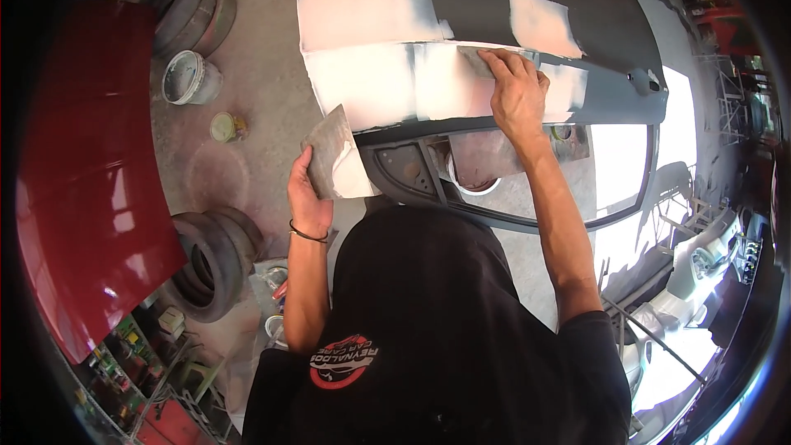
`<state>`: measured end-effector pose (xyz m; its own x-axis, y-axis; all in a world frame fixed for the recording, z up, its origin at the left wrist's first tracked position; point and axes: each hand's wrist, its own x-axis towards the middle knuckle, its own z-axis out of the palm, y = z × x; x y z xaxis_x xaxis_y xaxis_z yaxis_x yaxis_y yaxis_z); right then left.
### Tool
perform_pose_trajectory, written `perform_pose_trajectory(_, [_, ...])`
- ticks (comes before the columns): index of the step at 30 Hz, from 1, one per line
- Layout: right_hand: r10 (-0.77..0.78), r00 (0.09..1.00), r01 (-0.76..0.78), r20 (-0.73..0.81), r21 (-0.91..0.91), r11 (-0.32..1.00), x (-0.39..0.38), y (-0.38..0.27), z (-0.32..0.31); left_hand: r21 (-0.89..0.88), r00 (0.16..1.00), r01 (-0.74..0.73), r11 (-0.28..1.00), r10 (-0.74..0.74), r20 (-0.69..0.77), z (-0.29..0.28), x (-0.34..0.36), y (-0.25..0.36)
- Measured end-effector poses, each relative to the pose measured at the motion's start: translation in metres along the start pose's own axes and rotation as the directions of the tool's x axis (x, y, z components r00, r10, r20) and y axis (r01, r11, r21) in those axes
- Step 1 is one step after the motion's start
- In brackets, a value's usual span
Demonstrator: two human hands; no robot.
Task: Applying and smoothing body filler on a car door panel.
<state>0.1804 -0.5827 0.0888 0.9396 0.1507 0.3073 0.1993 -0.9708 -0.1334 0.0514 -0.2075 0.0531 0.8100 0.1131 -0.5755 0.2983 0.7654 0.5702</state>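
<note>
Dark grey car door [461, 21] with big blocky patches of pale pinkish-white filler [362, 86] is right out front of the person, outer face up, with its black window frame [405, 168] on the side nearest the body. Right hand [519, 99] is reaching over that frame, fingers pinched on a thin, flat greyish spreader [472, 61] that sits against the filler strip about halfway along the door. Part of the spreader is tucked behind the fingers, so can't make out its whole shape. Left hand [311, 195] has a closed grip on a flat, squarish grey metal plate [332, 144] carrying a smear of whitish filler paste [353, 173], held tilted just beside the door's near left corner. There's a dark thin wristband [309, 234] on that arm. Through the window opening you can see a flat greyish-brown sheet [492, 155] and the white rim of a round tub [478, 190]. Off to the left there's a big glossy dark red car body panel [95, 173], and between it and the door, on the concrete floor [264, 74], a white plastic bucket [196, 81], a small yellowish can [227, 127] and two groups of worn black tyres [202, 268].
</note>
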Motion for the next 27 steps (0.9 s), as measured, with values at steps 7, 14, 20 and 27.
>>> perform_pose_trajectory(7, [-0.032, 0.999, 0.033, -0.014, 0.067, 0.997, -0.094, -0.019, -0.001, -0.009, 0.999, 0.041, 0.999, -0.041, -0.007, 0.003, -0.002, 0.005])
perform_pose_trajectory(14, [0.01, 1.0, -0.011, 0.021, 0.065, 0.998, -0.116, -0.022, -0.022, -0.012, 0.999, 0.042, 0.999, -0.042, -0.013, 0.0, 0.0, 0.006])
perform_pose_trajectory(20, [0.032, 0.999, -0.033, 0.015, 0.03, 0.999, -0.022, -0.001, -0.028, -0.018, 0.999, 0.042, 0.999, -0.043, -0.023, 0.0, 0.002, 0.006])
perform_pose_trajectory(27, [0.014, 0.992, -0.012, 0.127, -0.011, 1.0, 0.038, 0.004, -0.034, -0.002, 0.999, 0.029, 1.0, -0.029, -0.045, -0.002, 0.003, 0.003])
